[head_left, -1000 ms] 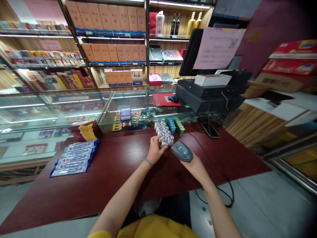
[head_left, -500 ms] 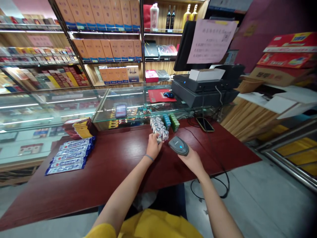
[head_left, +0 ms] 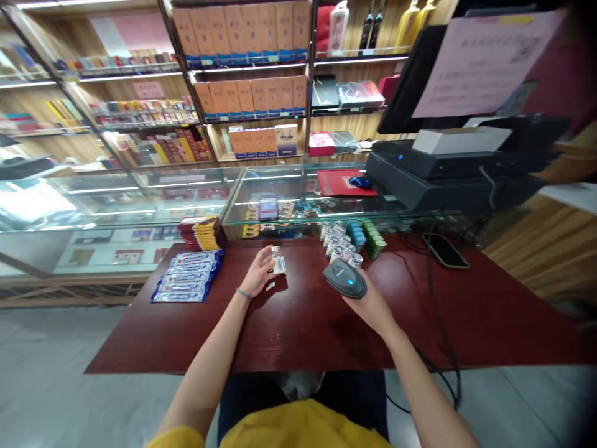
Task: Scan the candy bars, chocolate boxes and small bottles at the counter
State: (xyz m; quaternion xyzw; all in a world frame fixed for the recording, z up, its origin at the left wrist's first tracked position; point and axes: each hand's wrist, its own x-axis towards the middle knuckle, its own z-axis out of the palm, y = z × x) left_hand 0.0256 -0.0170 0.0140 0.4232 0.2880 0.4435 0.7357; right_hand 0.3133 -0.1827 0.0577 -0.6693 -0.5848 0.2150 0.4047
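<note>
Between the fingers of my left hand (head_left: pixel 258 274) is a small clear bottle (head_left: pixel 278 261) with a silvery cap and a printed label, held just above the dark red table. My right hand (head_left: pixel 375 305) is wrapped round the handle of a grey barcode scanner (head_left: pixel 344 279), whose blue light glows on top; its head points toward the left. Just beyond the scanner stand several more small silver-capped bottles (head_left: pixel 336 239) in rows. Beside them are a row of blue containers (head_left: pixel 357 234) and a row of green ones (head_left: pixel 374 238).
On the table's left lie blue-and-white packets (head_left: pixel 189 277) in a row, with a stack of red and yellow packets (head_left: pixel 201 233) behind. A phone (head_left: pixel 445 250) and cable lie right. A glass counter (head_left: pixel 289 180) holds a mouse (head_left: pixel 360 182) and a monitor (head_left: pixel 415 81).
My left hand has moved left, away from the rows, taking one small bottle with it. The scanner stays in my right hand. The view has turned left.
</note>
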